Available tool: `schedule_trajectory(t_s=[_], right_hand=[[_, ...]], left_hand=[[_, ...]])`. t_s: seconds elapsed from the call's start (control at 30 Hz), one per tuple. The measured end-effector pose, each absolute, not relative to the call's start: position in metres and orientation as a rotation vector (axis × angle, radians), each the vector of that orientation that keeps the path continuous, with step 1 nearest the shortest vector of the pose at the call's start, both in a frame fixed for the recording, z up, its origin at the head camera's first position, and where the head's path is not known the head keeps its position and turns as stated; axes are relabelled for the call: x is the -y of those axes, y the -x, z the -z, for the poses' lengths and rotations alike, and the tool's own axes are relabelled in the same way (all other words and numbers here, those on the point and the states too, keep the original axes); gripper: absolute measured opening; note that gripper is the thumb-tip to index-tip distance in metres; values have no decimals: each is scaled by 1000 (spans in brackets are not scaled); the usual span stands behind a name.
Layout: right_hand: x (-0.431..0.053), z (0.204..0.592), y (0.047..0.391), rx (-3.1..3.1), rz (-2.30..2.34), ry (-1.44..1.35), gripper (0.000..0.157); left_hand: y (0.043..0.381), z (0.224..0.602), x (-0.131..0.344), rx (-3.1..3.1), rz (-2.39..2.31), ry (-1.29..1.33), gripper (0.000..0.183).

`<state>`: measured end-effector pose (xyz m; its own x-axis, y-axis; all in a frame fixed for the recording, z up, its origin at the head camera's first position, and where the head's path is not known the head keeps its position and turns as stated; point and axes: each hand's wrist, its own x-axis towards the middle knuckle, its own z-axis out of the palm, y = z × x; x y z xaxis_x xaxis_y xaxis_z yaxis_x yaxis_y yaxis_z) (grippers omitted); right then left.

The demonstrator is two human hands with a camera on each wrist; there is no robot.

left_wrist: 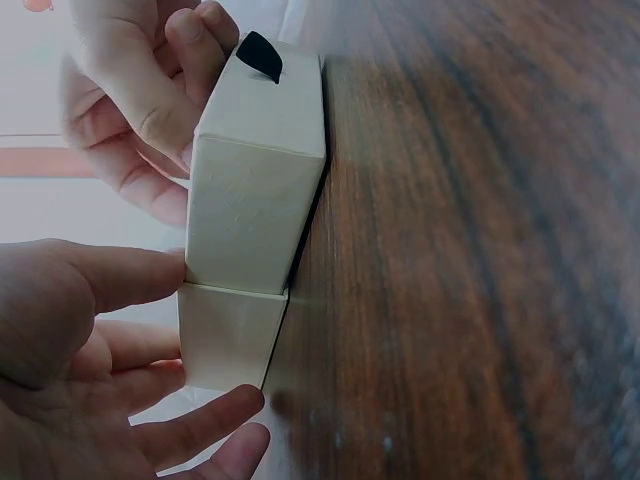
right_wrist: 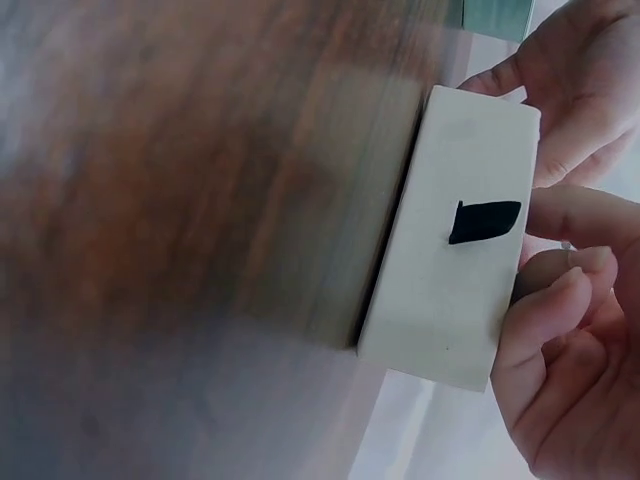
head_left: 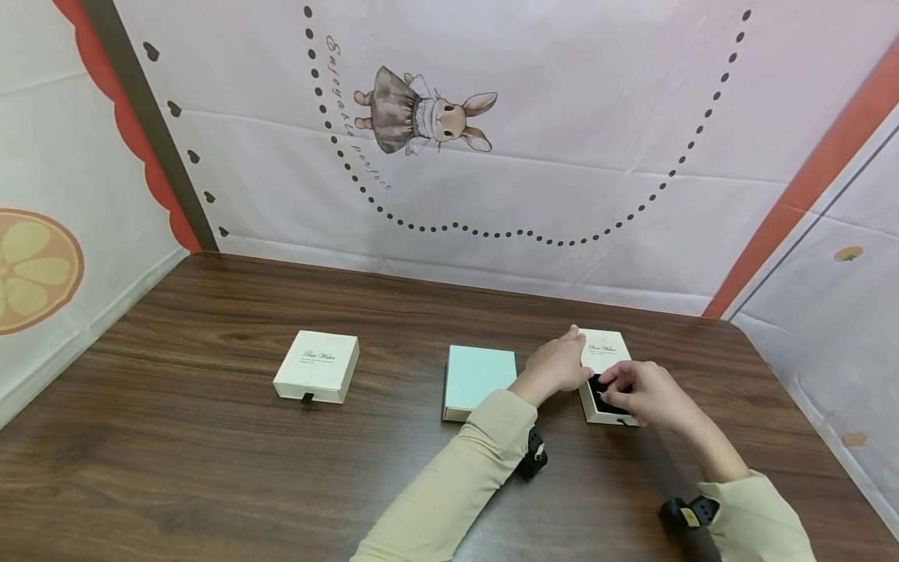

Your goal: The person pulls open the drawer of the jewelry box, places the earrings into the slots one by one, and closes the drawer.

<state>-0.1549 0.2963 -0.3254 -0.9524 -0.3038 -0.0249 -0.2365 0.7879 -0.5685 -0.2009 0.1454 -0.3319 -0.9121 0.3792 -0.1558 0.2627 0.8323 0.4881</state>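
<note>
A white gift box [head_left: 602, 347] with printed lettering on its sleeve stands at the right, its drawer [head_left: 593, 416] slid out toward the person. Dark padding shows inside the drawer, and a black pull tab [right_wrist: 485, 221] sticks out of its front. Holding the sleeve from its left side, my left hand [head_left: 558, 363] has the thumb by the sleeve's front edge and fingers at the far corner. My right hand [head_left: 649, 394] reaches over the drawer, curled thumb and fingers pinching a small shiny piece [right_wrist: 567, 245] above the padding. Fingers mostly hide that piece; its kind cannot be told.
A light blue square box [head_left: 481, 378] lies left of the left hand, partly behind the left sleeve cuff. Farther left stands another white gift box [head_left: 319, 361], closed, with a black tab. The wooden table [head_left: 211, 468] meets a printed cloth backdrop [head_left: 562, 156].
</note>
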Motion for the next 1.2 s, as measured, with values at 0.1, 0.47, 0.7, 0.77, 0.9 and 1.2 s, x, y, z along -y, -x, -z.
schedule_trajectory(t_s=[0.1,0.47,0.7,0.77,0.9,1.2], right_hand=[[-297,325,154,-2869,908,390,10],[-298,325,152,-2838,1021,336,11],[-298,324,153,-2877,957,407,14],[-298,324,153,-2869,942,411,15],[-298,324,153,-2849,917,430,21],[-301,324,156,-2778,905,467,25]], left_hand=[[201,332,-145,-2765,-689,-495,59],[201,333,-145,-2764,-700,-512,58],[201,333,-145,-2769,-699,-517,57],[201,333,-145,-2769,-694,-514,58],[202,333,-145,-2772,-678,-508,58],[201,333,-145,-2766,-683,-499,58]])
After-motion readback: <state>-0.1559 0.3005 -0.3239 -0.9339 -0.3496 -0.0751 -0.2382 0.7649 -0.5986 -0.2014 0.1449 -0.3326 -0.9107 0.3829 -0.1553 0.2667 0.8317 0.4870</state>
